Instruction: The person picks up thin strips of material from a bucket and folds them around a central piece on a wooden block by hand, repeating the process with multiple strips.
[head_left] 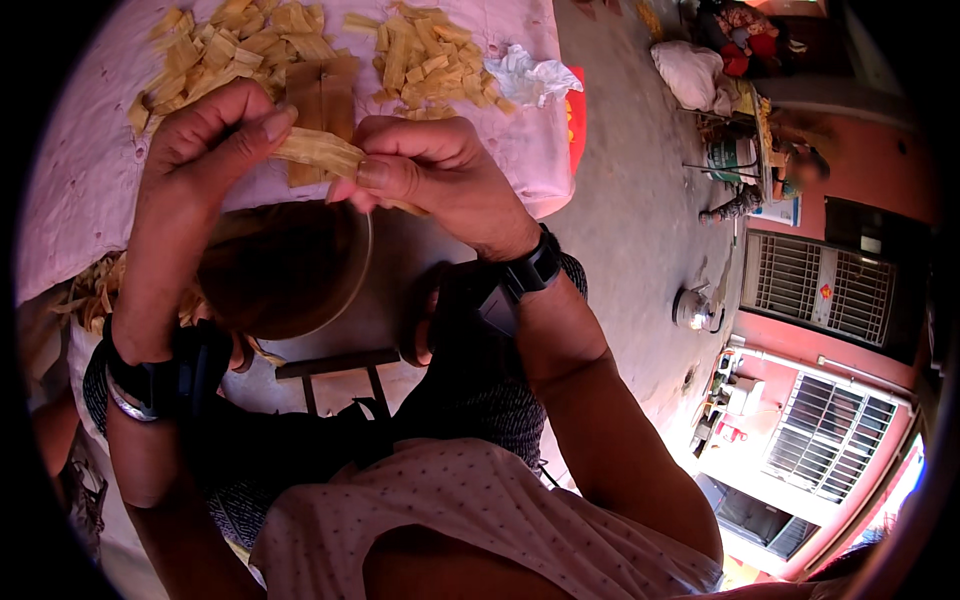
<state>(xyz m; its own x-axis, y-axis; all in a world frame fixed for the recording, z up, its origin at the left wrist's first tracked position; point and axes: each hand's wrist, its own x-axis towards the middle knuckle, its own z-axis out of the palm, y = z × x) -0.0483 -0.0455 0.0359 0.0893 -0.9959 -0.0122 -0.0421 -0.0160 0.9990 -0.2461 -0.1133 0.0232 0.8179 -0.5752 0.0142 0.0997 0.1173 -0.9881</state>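
Above the table's near edge, a flat yellow-brown fibrous strip [318,148] stretches between my two hands. My left hand [205,145] pinches its left end between thumb and fingers. Its other end is gripped by my right hand [435,180], thumb on top, with a bit sticking out below. Just beyond the strip lies a flat brown board-like piece [322,90], partly hidden by my hands. Two heaps of similar strips rest on the pink tablecloth [85,185]: a larger left heap [235,45] and a smaller right heap [430,60].
Crumpled white plastic [540,75] lies at the table's right edge, beside something red. Below my hands stands a round dark basin [362,265] between my knees. More dry strips [100,290] are at the left. Across the floor are a kettle [692,308], a bucket [728,160] and other people.
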